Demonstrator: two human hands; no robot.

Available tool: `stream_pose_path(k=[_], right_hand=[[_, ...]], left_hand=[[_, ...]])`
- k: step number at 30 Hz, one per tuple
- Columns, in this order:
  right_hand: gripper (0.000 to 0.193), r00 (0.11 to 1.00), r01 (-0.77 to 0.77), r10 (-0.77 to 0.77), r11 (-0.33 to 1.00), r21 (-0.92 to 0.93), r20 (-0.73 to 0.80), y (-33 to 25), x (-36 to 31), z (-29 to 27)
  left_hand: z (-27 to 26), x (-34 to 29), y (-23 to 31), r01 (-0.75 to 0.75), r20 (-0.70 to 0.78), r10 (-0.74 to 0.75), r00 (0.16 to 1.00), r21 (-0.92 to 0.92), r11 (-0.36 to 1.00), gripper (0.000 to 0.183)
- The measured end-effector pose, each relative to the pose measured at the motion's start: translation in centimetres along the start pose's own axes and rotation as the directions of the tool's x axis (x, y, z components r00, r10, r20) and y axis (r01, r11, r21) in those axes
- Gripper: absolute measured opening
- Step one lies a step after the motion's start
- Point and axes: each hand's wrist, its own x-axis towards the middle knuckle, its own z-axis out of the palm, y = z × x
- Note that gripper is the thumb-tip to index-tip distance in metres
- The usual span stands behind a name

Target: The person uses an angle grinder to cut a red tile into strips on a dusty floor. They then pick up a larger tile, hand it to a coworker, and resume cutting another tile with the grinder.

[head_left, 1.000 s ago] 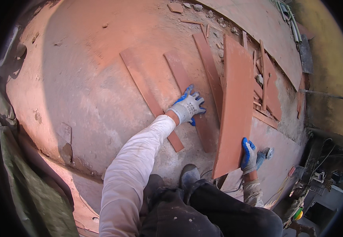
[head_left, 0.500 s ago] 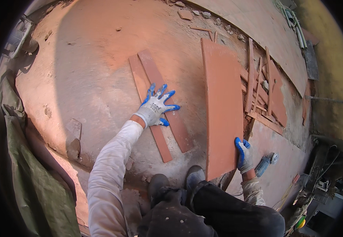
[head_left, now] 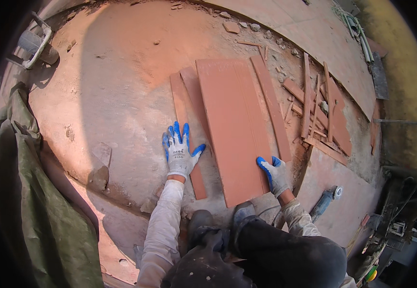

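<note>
A large reddish-brown tile (head_left: 232, 129) lies in the middle, over part of a narrow tile strip (head_left: 192, 89). My right hand (head_left: 275, 176), in a grey and blue glove, grips its near right edge, thumb on top; the fingertips underneath are hidden. My left hand (head_left: 180, 152), gloved alike, has its fingers spread and holds nothing. It rests on or just above another narrow strip (head_left: 198, 180), left of the large tile. A third strip (head_left: 272, 108) lies along the tile's right side.
Broken tile strips (head_left: 319, 110) are piled to the right. An angle grinder (head_left: 324, 204) lies on a slab near my right forearm. Stones (head_left: 255, 27) line the far edge. A green tarp (head_left: 50, 201) hangs at the left, with a bucket-like container (head_left: 38, 45) beyond it.
The large tile has moved left with my right hand and now covers part of one strip. A strip shows at its right. My left hand has shifted off that strip, still spread.
</note>
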Motion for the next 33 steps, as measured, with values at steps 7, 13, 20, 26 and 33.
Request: stream_pose_path(k=[7, 13, 20, 26, 33], right_hand=[[0.043, 0.996, 0.033, -0.023, 0.993, -0.116, 0.082, -0.9, 3.4, 6.0], [0.06, 0.989, 0.038, -0.009, 0.98, -0.194, 0.149, -1.1, 4.1, 7.7], [0.085, 0.993, 0.064, -0.019, 0.919, -0.388, 0.12, -0.6, 3.9, 8.5], [0.087, 0.981, 0.128, -0.058, 0.908, -0.399, 0.183, 0.8, 5.5, 8.2], [0.082, 0.982, 0.172, -0.113, 0.868, -0.465, 0.152, 2.0, 5.9, 8.7]], left_hand=[[3.4, -2.1, 0.9, 0.282, -0.053, -0.278, 0.959, 0.238, 0.929, 0.087], [5.9, -3.0, 0.5, 0.317, -0.225, -0.314, 0.922, -0.024, 0.948, 0.079], [3.6, -4.6, -1.3, 0.1, -0.309, -0.249, 0.918, -0.427, 0.899, 0.053], [3.2, -7.0, -0.6, 0.004, -0.228, -0.045, 0.973, -0.176, 0.984, 0.068], [2.8, -6.8, 0.8, 0.03, -0.152, -0.024, 0.988, 0.032, 0.999, 0.067]])
